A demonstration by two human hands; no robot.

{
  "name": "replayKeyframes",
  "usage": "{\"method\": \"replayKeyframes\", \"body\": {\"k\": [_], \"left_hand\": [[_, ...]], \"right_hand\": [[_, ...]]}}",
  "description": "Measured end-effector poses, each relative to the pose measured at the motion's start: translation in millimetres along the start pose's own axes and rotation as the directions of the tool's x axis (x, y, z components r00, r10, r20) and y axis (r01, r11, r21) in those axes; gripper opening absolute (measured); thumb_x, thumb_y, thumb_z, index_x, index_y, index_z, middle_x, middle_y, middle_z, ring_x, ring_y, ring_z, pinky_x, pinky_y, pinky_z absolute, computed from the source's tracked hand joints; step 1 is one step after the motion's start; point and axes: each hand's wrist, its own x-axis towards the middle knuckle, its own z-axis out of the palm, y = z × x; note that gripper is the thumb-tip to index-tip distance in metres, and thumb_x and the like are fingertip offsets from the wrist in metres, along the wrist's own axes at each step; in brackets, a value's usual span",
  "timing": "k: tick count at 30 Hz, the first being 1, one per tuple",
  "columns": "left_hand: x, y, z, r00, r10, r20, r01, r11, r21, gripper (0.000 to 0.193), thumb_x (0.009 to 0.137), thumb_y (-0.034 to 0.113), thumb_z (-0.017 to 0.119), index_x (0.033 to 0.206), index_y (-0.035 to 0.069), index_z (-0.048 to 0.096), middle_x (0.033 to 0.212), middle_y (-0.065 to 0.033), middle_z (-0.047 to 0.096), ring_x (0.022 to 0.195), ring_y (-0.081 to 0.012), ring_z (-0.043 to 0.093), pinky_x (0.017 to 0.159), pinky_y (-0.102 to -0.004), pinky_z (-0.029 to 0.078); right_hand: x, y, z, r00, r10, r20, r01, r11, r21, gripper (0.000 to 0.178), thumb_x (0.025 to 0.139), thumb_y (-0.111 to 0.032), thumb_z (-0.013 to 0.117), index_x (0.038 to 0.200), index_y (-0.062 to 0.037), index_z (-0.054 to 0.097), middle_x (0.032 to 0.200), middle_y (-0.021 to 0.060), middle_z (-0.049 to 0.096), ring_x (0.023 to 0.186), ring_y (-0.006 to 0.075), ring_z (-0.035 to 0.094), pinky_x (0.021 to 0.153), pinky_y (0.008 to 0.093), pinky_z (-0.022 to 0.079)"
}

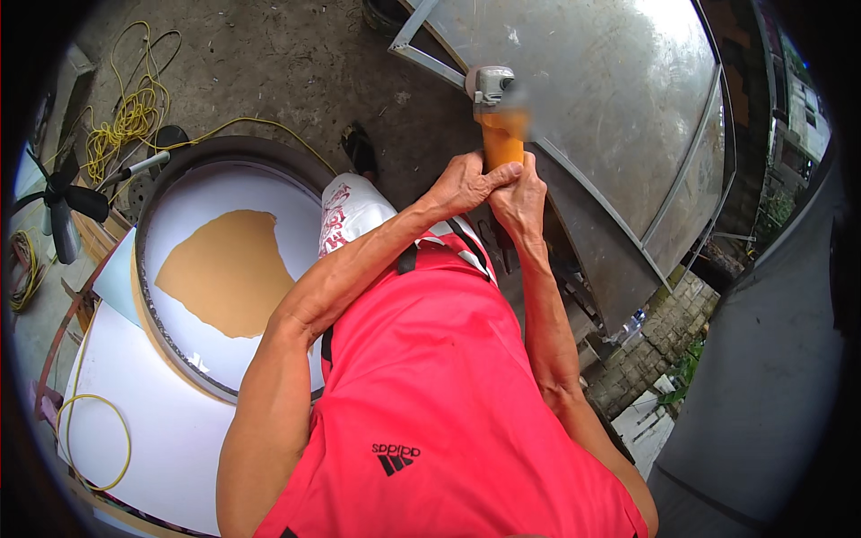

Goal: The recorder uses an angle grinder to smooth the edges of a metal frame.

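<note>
- Top ctr, in front of the person: 1 orange grinder, head pointing away, held by 2 hands.
- L hand: fingers closed round the grinder body, thumb laid across toward R; other fingertips mostly hidden.
- R hand: fingers also closed on grinder, just beside L; grip partly hidden.
- In the way: 1 lg grey metal panel, top R, w/ metal bars along/across it; 1 bar end just L of grinder head. Can't tell if disc touches. Blurred patch beside head hides detail.
- L side: 1 lg round ring, dark rim, white inside, 1 irregular tan pc in it; L arm partly covers ring.
- Yellow cord, 3 bunches: 1 big tangle on floor w/ a length running R past ring; 1 loop over white board; 1 sm coil, far L.
- 1 black fan near tangle.
- 1 dark shoe btwn ring & grinder.
- Far R: 1 grey sheet-like surface.
</note>
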Motion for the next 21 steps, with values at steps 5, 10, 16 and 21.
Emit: {"method": "replayKeyframes", "body": {"k": [5,10,16,21], "left_hand": [[-2,1,0,1.000,-0.020,0.001,0.020,1.000,-0.012,0.068,0.092,0.057,0.063,0.122,-0.005,0.062,0.109,-0.0168,0.069,0.103,-0.0198,0.064,0.089,-0.0339,0.050],[-2,-2,3,1.000,0.005,0.020,-0.005,1.000,-0.004,0.068,0.092,0.057,0.062,0.123,-0.004,0.061,0.109,-0.0161,0.069,0.104,-0.0199,0.063,0.091,-0.0336,0.049],[0,-4,4,0.999,-0.026,0.038,0.027,0.999,-0.026,0.069,0.092,0.058,0.061,0.123,-0.004,0.061,0.108,-0.0153,0.068,0.103,-0.0183,0.063,0.090,-0.0330,0.049],[0,1,3,0.999,0.038,0.011,-0.036,0.993,-0.114,0.067,0.092,0.056,0.064,0.120,-0.005,0.061,0.106,-0.0120,0.068,0.099,-0.0153,0.062,0.087,-0.0314,0.050]], "right_hand": [[-2,5,4,0.999,0.047,-0.025,-0.048,0.998,-0.038,0.032,0.085,-0.021,0.066,0.104,-0.0003,0.050,0.084,0.0302,0.067,0.085,0.0496,0.066,0.068,0.0493,0.053],[-4,9,2,1.000,-0.004,0.001,0.004,1.000,0.004,0.032,0.085,-0.020,0.066,0.105,-0.0011,0.050,0.084,0.0293,0.067,0.085,0.0490,0.066,0.069,0.0487,0.053],[0,12,0,1.000,0.005,0.012,-0.004,1.000,-0.027,0.035,0.082,-0.020,0.067,0.107,-0.0018,0.050,0.084,0.0285,0.067,0.085,0.0483,0.067,0.070,0.0484,0.053],[5,10,-5,1.000,0.001,0.021,-0.001,1.000,0.027,0.037,0.080,-0.022,0.070,0.105,-0.0021,0.050,0.084,0.0282,0.067,0.083,0.0483,0.067,0.070,0.0491,0.053]]}}
